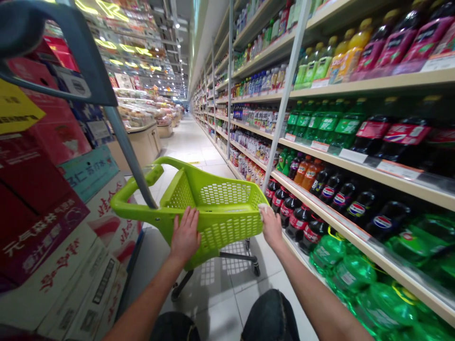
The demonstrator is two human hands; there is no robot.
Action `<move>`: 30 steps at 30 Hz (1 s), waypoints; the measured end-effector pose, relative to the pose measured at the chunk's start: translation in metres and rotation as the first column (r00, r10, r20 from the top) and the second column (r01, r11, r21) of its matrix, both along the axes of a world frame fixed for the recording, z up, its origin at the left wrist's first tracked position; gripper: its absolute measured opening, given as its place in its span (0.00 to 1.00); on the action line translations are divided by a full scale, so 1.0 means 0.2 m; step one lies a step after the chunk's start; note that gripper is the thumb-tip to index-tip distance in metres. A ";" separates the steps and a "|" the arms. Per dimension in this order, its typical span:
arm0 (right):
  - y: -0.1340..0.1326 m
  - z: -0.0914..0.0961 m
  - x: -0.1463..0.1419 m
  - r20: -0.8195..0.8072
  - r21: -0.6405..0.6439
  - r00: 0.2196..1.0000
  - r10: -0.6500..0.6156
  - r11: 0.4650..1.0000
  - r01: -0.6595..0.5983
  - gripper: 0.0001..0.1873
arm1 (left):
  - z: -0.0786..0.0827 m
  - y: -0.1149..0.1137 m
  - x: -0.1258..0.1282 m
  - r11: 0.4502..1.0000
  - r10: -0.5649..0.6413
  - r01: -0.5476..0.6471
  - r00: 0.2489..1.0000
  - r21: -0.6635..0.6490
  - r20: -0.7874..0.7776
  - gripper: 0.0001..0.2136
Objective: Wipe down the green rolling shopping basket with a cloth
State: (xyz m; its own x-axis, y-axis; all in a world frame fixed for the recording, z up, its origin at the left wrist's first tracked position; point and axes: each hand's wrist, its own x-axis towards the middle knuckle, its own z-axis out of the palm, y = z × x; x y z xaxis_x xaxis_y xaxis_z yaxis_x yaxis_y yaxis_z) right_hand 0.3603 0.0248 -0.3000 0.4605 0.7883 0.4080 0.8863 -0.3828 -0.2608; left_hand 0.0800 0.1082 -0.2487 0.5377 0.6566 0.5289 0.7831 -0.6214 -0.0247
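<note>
A lime-green shopping cart (227,232) with perforated plastic sides stands right in front of my knees. Its basket holds nothing that I can see. My left hand (185,235) lies over the near rim, its fingers hooked on the top edge and the fingertips partly hidden. At the basket's right corner, my right hand (272,227) pinches a crumpled white cloth or tissue (263,211) and presses it against the rim. A grey metal post (130,151) rises from the cart's left end to a dark handle (90,61) at the upper left.
Shelves of drink bottles line the right side, with cola bottles (300,220) and big green bottles (350,270) low down, close to my right arm. Stacked drink cartons (71,265) stand at the left. A tiled aisle (194,137) runs ahead past display counters (137,142).
</note>
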 end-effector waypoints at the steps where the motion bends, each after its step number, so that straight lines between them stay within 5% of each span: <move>1: -0.01 0.00 0.03 -0.025 0.000 0.996 -0.086 0.996 0.086 0.24 | 0.00 0.00 0.00 1.000 0.000 0.000 1.000 0.005 0.003 0.26; 4: 0.01 -0.01 -0.03 -0.021 0.012 0.996 -0.082 0.997 0.082 0.24 | -0.01 0.00 0.00 1.000 0.002 -0.002 1.000 0.016 0.016 0.26; 9: 0.05 -0.01 -0.18 0.089 0.000 0.948 0.307 0.951 -0.308 0.25 | 0.00 0.01 0.00 1.000 0.009 -0.009 1.000 0.007 0.014 0.26; 15: 0.02 0.05 -0.09 -0.047 0.038 0.998 -0.051 0.998 0.052 0.24 | 0.01 -0.01 -0.01 1.000 0.007 -0.008 1.000 -0.025 -0.018 0.26; 18: 0.10 0.02 -0.28 0.017 0.060 0.988 0.152 0.986 -0.153 0.26 | 0.00 -0.01 -0.01 1.000 0.013 -0.013 1.000 -0.019 -0.013 0.26; 22: 0.15 -0.02 -0.44 0.116 0.070 0.900 0.419 0.901 -0.429 0.25 | 0.00 0.00 -0.02 1.000 -0.004 0.004 0.999 -0.017 -0.034 0.28; 24: 0.12 -0.01 -0.36 0.094 0.059 0.935 0.343 0.935 -0.349 0.26 | 0.00 0.00 -0.03 1.000 -0.016 0.015 0.999 -0.019 -0.048 0.28; 28: 0.04 0.01 -0.14 0.012 0.056 1.000 0.000 0.998 0.000 0.25 | 0.00 -0.01 -0.03 1.000 -0.015 0.014 0.999 -0.025 -0.047 0.28; 30: 0.05 0.02 -0.17 0.002 0.048 1.000 -0.015 0.999 0.015 0.25 | 0.00 -0.01 -0.03 1.000 0.000 -0.001 0.999 -0.026 -0.037 0.28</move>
